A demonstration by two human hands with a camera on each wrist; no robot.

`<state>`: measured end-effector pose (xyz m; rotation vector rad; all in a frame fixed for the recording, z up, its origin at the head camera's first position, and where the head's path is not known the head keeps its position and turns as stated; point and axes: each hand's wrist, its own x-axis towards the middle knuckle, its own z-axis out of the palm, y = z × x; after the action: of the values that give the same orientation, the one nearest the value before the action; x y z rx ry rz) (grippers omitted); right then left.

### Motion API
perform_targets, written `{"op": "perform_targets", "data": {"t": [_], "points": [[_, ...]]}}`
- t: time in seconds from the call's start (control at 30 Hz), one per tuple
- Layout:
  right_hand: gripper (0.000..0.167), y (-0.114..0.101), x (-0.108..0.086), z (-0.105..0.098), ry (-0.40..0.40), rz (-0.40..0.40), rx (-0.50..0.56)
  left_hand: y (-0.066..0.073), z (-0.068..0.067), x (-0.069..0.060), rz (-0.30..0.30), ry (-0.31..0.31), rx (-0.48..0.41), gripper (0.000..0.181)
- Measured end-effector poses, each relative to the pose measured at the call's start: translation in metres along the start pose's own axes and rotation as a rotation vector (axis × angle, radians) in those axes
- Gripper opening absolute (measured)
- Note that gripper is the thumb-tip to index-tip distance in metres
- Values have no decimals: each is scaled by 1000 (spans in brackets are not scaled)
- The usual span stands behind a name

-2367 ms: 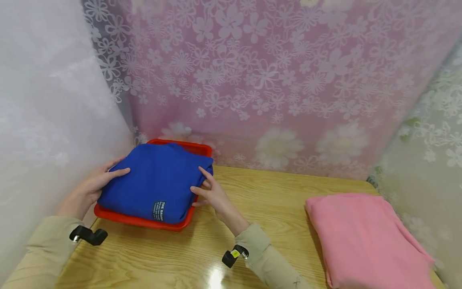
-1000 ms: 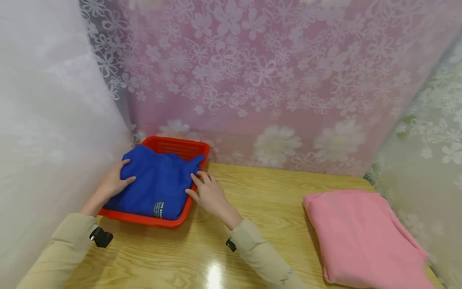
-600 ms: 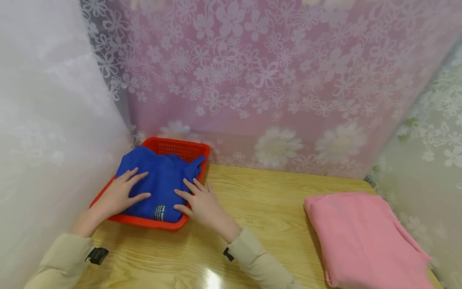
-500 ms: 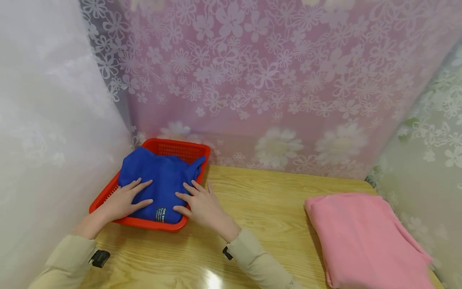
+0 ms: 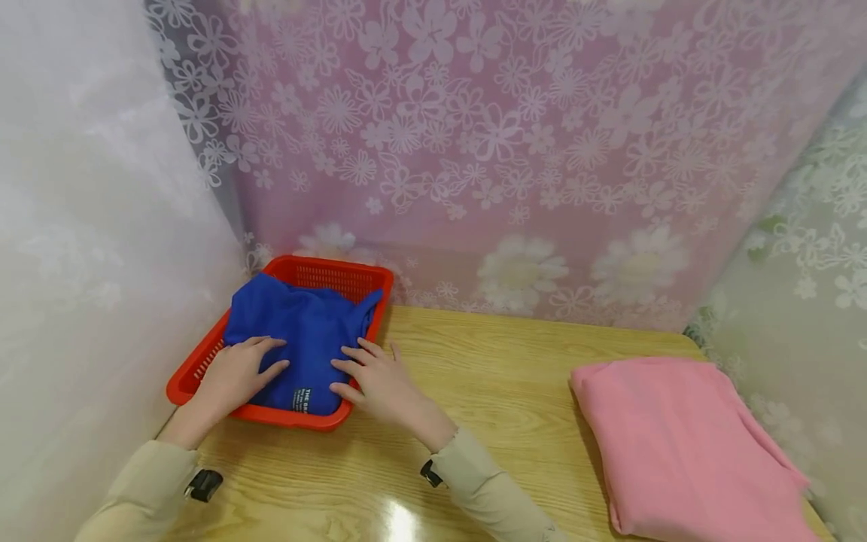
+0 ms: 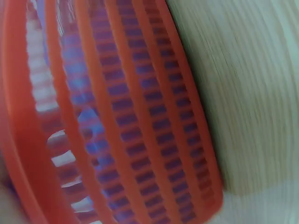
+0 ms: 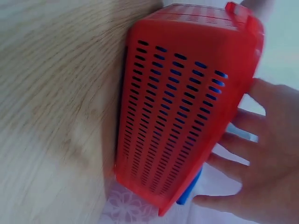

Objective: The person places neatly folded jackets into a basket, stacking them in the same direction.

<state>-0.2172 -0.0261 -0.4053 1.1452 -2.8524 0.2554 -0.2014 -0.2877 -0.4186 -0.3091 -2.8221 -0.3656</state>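
Note:
A folded blue garment (image 5: pixel 311 324) with a dark printed label near its front edge lies inside a red plastic basket (image 5: pixel 291 418) at the left of the table. My left hand (image 5: pixel 233 373) reaches over the basket's left front, its spread fingers resting on the cloth. From the right side my right hand (image 5: pixel 386 384) crosses the rim, fingers extended onto the garment's right part. In the right wrist view that hand (image 7: pixel 271 149) shows straight, spread fingers beside the basket's slotted wall (image 7: pixel 140 93). The left wrist view is blurred, filled mostly by the red slotted wall (image 6: pixel 105 93).
A folded pink garment (image 5: pixel 684 444) lies on the right of the wooden table (image 5: pixel 494 384). A pink floral curtain (image 5: pixel 460 150) hangs behind, and a white sheet (image 5: pixel 101 226) stands close along the left of the basket.
The blue garment has sunk lower into the basket, showing more of the back rim. Both hands have moved from its side edges onto its top; the left has shifted toward the front.

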Motion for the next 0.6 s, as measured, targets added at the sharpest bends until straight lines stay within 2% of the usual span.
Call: {"op": "perform_targets", "data": {"t": [0.13,0.2,0.3,0.43,0.6], "points": [[39,15,-15,-8,215,-39,45,30,-4,4,11,196,-9,29],[34,24,-23,-12,330,-63,62,45,-6,7,27,266,-27,27],[29,36,-36,-19,443,-72,85,66,-6,13,72,340,-48,25],[30,48,-53,-26,509,-42,57,95,-1,20,136,392,-76,25],[34,65,-76,-37,518,1,52,131,10,26,185,394,-106,25]]}}
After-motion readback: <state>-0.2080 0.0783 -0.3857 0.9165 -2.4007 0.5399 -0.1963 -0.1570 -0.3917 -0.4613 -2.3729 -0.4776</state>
